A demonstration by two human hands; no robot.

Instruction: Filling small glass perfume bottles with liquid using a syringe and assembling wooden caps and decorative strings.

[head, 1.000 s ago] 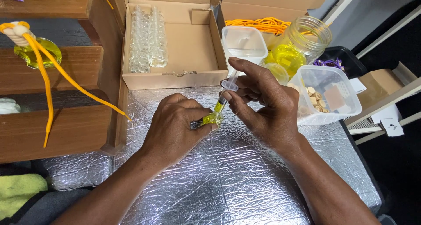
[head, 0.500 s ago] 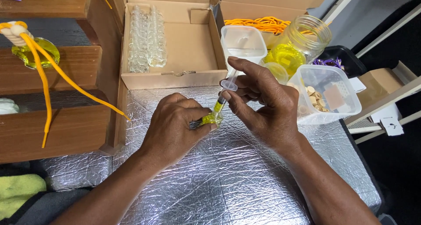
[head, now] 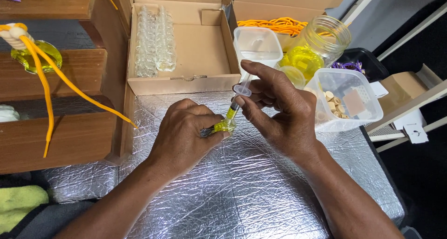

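Note:
My left hand [head: 186, 136] rests on the silver foil table cover [head: 242, 192] and pinches a small glass vial [head: 225, 126] holding yellow liquid. My right hand [head: 279, 111] grips a clear plastic syringe [head: 238, 98] that slants down, its tip meeting the vial's mouth. Yellow liquid shows in the syringe's lower barrel. The plunger points up toward my right index finger.
An open cardboard box [head: 186, 83] behind the hands holds rows of empty glass vials [head: 153, 39]. At right stand a glass jar of yellow liquid [head: 316, 48], an empty clear tub [head: 256, 43] and a tub of corks [head: 347, 99]. Wooden shelves [head: 60, 127] with orange cords [head: 51, 80] rise at left.

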